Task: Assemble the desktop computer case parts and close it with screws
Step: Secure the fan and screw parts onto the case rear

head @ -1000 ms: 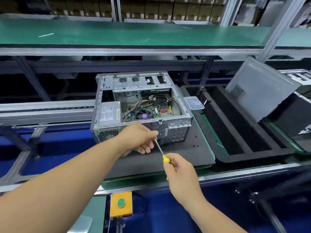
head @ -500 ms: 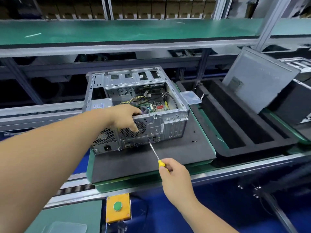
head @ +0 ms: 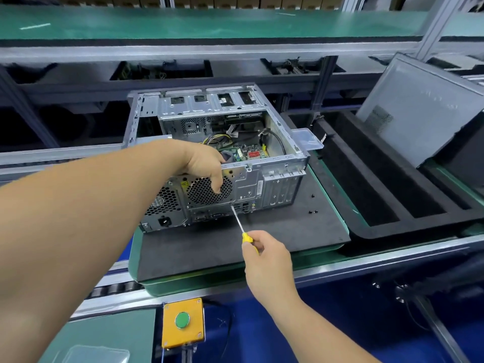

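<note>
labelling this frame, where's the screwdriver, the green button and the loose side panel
screwdriver (head: 246, 237), head view, yellow handle above the right hand
green button (head: 182, 320), head view, middle of its cap
side panel (head: 419, 111), head view, bare grey face

The left arm reached far forward from the left side; the left hand (head: 207, 163) bent down at the wrist with fingers curled over an edge; the right hand (head: 267, 254) was closed tight, its arm coming up from below.

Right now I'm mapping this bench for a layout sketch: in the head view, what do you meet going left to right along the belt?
Left hand on the open computer case → clear plastic box → black foam tray → grey side panel.
</note>
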